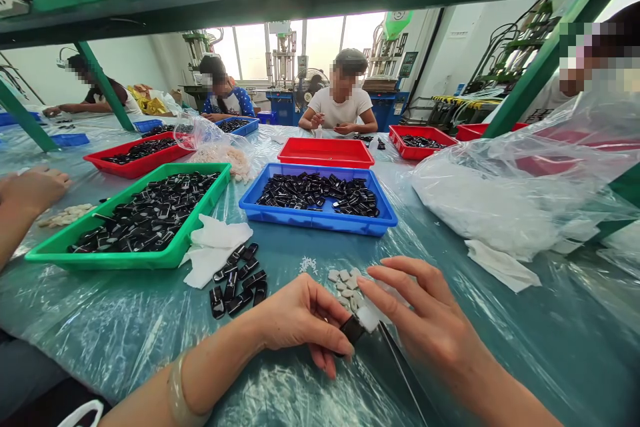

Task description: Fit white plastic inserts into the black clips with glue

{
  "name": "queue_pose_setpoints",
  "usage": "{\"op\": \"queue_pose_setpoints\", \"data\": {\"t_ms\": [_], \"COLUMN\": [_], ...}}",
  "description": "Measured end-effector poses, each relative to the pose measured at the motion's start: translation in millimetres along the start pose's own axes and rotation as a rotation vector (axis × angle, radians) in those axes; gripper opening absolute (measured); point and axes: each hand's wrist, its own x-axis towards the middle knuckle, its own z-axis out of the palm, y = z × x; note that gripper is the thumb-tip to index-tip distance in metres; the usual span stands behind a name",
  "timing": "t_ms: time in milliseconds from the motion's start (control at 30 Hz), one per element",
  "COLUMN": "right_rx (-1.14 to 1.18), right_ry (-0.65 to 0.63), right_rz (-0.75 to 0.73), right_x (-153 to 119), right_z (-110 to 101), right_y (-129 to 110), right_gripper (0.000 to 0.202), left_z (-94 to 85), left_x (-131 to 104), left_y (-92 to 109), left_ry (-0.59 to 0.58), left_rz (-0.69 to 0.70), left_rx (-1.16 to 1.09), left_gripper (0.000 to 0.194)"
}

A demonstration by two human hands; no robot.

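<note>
"two bare hands are showing up front? what is the left hand (295, 317) doing?"

"it is pinching a black part (353, 328) between thumb and fingers, in the lower middle of the view."

"which way is the part lying?"

"its long axis is slanting up and rightward, out of the left hand's grip. its far end is facing the right hand (425, 320), and a white pad (369, 318) is sitting at that end, seemingly touching it."

"which hand is nearer?"

"the left is holding the part itself; the right is hovering just beside the pad, fingers loosely spread. its thumb is hiding, so i cannot tell whether it is gripping the pad or the tweezers (400, 365), which are running from beside the pad toward the lower right."

"what else is lying close?"

"grey pads (344, 275) are lying just beyond the fingertips, and loose parts (231, 285) are lying farther left."
</note>
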Motion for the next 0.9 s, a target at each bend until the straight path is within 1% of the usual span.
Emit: {"op": "queue_pose_setpoints", "data": {"t_ms": [133, 267, 367, 567, 900], "right_rx": [-0.029, -0.031, -0.020, 0.037, 0.105], "right_ry": [0.039, 0.048, 0.054, 0.076, 0.022], "right_rz": [0.016, 0.042, 0.076, 0.072, 0.037], "right_x": [1.9, 2.3, 3.2, 4.7, 1.4], "right_z": [0.5, 1.9, 2.7, 3.7, 2.6], "right_y": [-3.2, -5.9, -6.6, -4.3, 1.7], "right_gripper": [0.028, 0.029, 0.031, 0.035, 0.037], "left_z": [1.9, 2.1, 1.9, 1.4, 0.4], "left_x": [-0.2, 0.2, 0.7, 0.6, -0.2], "left_y": [0.2, -0.2, -0.8, -0.8, -2.2], "left_ry": [-0.013, -0.028, -0.027, -0.041, -0.036], "left_rz": [-0.002, -0.003, 0.004, 0.005, 0.015], "left_rx": [-0.001, 0.002, 0.000, -0.019, -0.046], "left_gripper": [0.013, 0.013, 0.012, 0.012, 0.013]}}
